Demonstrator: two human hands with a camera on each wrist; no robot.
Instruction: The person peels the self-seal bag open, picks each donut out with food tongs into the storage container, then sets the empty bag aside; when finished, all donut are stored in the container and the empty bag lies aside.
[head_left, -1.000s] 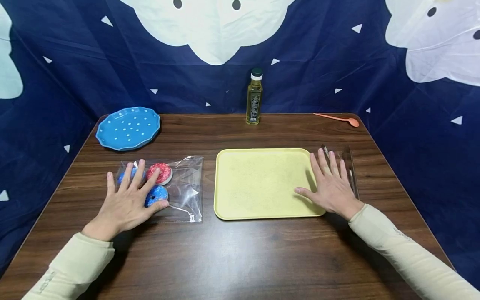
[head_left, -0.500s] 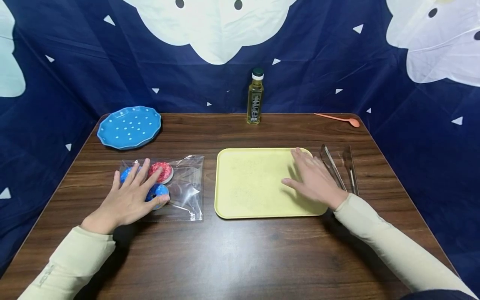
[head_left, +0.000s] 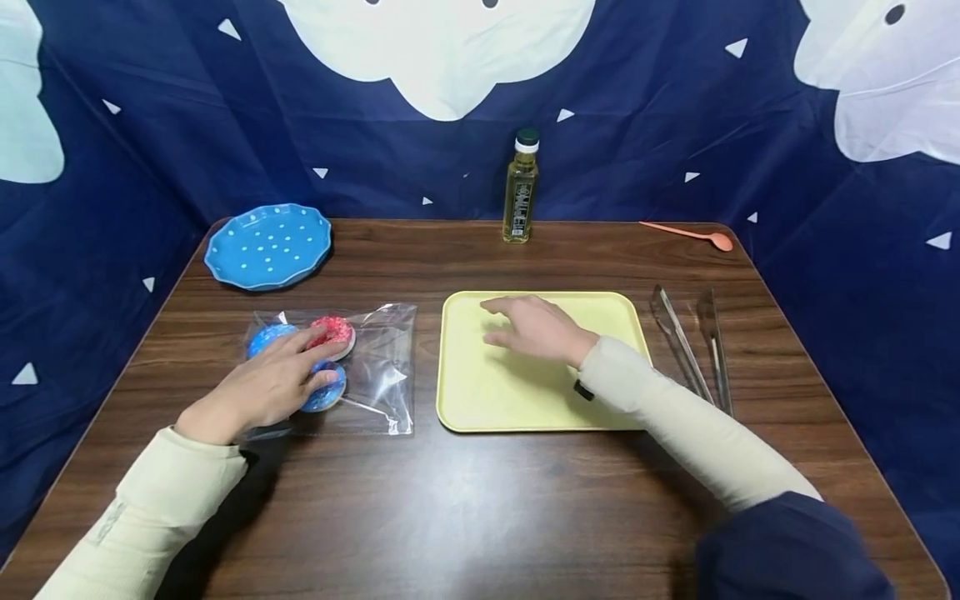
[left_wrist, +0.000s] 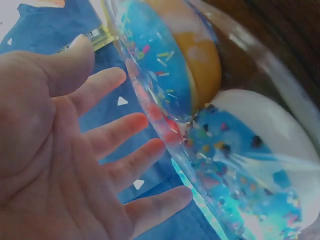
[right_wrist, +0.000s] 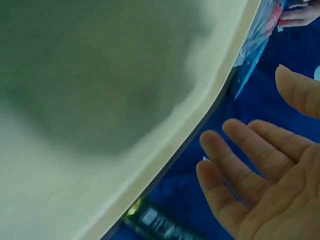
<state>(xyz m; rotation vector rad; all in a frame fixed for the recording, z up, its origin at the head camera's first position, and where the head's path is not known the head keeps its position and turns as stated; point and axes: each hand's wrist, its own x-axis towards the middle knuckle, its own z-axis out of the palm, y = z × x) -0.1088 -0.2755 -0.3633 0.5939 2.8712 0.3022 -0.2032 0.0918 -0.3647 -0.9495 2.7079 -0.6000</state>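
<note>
A clear plastic bag lies on the table at the left, holding a red-iced doughnut and two blue-iced ones. My left hand hovers over the bag, its fingers spread and slightly bent, close to the doughnuts. In the left wrist view the sprinkles on a blue-iced doughnut show through the plastic. Over the yellow tray is my right hand, palm down with relaxed fingers. Nothing is in its grasp, as the right wrist view shows.
At the back left stands a blue dotted plate. A bottle of oil is upright at the back, and an orange spoon lies at the back right. Metal tongs rest beside the tray's right edge.
My right hand has swept left from above the tongs to over the tray, uncovering the tongs. The left hand stays over the bag, its fingers now more bent.
</note>
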